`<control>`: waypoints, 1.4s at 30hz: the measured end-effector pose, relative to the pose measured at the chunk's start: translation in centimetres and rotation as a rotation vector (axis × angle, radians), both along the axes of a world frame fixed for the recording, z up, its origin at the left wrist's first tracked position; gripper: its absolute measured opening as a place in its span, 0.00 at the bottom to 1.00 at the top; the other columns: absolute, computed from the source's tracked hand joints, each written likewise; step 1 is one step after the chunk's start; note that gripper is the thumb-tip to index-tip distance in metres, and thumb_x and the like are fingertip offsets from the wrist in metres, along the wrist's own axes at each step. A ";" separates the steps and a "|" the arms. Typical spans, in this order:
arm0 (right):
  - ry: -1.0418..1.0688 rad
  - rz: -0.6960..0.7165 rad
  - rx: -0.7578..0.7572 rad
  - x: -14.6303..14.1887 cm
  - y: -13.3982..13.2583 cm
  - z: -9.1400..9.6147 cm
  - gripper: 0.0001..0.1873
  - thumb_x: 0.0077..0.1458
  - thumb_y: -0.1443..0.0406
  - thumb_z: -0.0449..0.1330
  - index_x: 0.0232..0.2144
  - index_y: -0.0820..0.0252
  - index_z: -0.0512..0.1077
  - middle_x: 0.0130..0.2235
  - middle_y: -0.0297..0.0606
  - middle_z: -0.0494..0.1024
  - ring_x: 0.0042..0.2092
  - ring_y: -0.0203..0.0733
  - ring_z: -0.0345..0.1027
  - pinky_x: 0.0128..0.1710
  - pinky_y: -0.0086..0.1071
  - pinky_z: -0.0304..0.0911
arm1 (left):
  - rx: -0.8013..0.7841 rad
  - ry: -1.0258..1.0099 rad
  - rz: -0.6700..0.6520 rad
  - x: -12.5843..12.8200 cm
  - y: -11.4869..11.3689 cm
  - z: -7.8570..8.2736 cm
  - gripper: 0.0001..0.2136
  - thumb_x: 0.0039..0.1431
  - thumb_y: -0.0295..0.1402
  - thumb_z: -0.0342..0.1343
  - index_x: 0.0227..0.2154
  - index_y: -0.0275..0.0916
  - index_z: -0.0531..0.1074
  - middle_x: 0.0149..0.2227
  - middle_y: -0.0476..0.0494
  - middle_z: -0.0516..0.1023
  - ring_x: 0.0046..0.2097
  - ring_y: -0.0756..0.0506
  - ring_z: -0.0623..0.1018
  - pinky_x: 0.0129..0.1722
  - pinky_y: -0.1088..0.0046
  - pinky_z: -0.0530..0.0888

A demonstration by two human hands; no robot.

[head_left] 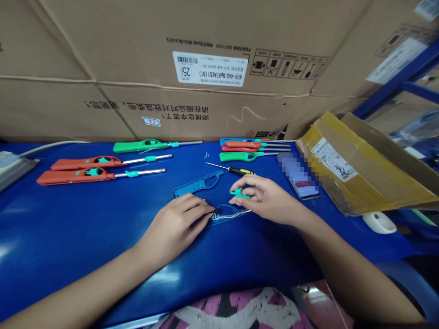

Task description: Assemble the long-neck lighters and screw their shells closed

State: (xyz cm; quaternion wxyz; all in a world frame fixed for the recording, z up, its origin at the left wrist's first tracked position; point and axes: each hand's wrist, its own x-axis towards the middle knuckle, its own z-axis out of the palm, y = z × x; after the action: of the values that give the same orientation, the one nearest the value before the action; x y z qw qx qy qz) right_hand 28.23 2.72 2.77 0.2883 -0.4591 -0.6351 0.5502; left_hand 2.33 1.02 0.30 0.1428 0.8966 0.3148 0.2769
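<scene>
A small turquoise plastic trigger point(242, 193) is pinched between the thumb and fingers of my right hand point(262, 195), just above an opened blue gas lighter point(227, 220). White wires run along that lighter's open half, and its metal tube passes below my right hand. My left hand point(183, 220) is closed over the handle end, fingertips near a small black part; the palm hides most of that end. Behind them lies the other blue casing half point(197, 184), loose on the table. A screwdriver point(236, 171) with a black and yellow handle rests just beyond my right hand.
Two red lighters point(75, 176) and a green lighter point(139, 145) lie at the left. Several more lighters point(240, 149) sit at the back. To the right are a phone point(302, 180), a taped carton point(370, 164) and a white mouse point(379, 223). Large cardboard boxes point(137, 55) wall the back.
</scene>
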 end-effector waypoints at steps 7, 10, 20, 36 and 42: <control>-0.172 0.039 0.063 -0.6 -0.4 -0.1 0.11 0.54 0.67 0.65 0.42 0.61 0.77 0.38 0.38 0.81 0.37 0.36 0.74 0.41 0.32 0.73 | 0.024 -0.008 -0.024 0.0 -0.1 0.0 0.08 0.67 0.27 0.57 0.46 0.37 0.77 0.40 0.43 0.81 0.42 0.43 0.77 0.42 0.63 0.77; -0.167 0.077 0.154 -0.6 -0.5 -0.2 0.11 0.55 0.68 0.64 0.42 0.60 0.74 0.39 0.36 0.81 0.39 0.37 0.75 0.43 0.31 0.72 | 0.025 -0.020 -0.023 0.0 -0.1 0.0 0.08 0.67 0.27 0.57 0.46 0.37 0.77 0.40 0.43 0.81 0.42 0.44 0.77 0.42 0.63 0.77; -0.276 0.201 0.336 -0.5 -0.3 0.2 0.12 0.54 0.71 0.67 0.42 0.61 0.81 0.37 0.35 0.80 0.39 0.36 0.74 0.43 0.31 0.68 | 0.036 -0.048 -0.026 0.0 -0.2 0.0 0.09 0.65 0.27 0.59 0.47 0.37 0.77 0.40 0.43 0.81 0.42 0.44 0.78 0.43 0.64 0.76; -0.230 0.213 0.307 -1.2 -0.6 -0.3 0.10 0.55 0.66 0.68 0.41 0.58 0.80 0.36 0.36 0.80 0.38 0.39 0.74 0.43 0.34 0.69 | -0.130 -0.304 0.065 1.2 -1.0 -0.2 0.08 0.64 0.25 0.60 0.41 0.39 0.82 0.37 0.45 0.84 0.40 0.47 0.82 0.41 0.70 0.81; -0.262 0.241 0.336 -1.1 -0.6 0.1 0.08 0.55 0.67 0.68 0.40 0.60 0.79 0.34 0.35 0.79 0.37 0.37 0.74 0.40 0.30 0.68 | -0.434 -0.389 0.168 1.5 -0.9 0.2 0.06 0.61 0.29 0.63 0.37 0.43 0.84 0.35 0.47 0.85 0.38 0.46 0.84 0.37 0.74 0.83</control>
State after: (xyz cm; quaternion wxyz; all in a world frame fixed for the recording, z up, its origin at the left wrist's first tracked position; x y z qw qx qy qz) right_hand 27.12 2.15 2.85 0.2083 -0.3929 -0.7999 0.4030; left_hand 3.80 0.08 0.54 0.3654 0.7461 0.4064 0.3803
